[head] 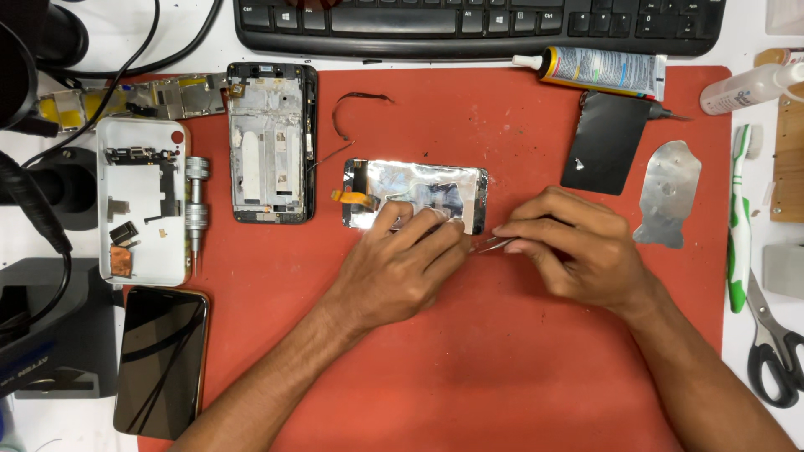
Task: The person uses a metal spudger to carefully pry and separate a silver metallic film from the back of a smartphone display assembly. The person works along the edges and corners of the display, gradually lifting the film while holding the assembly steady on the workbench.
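While both hands work mid-surface on the red mat (502,368), left hand (402,264) pressing fingers flat on the screen panel (419,194), right hand (569,251) pinching tweezers (487,244) at its edge, glue tube (599,71) by the far edge.

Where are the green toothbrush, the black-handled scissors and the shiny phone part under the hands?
green toothbrush (738,243), head view, on its handle
black-handled scissors (775,364), head view, on a handle loop
shiny silver phone part (419,188), head view, on its foil back
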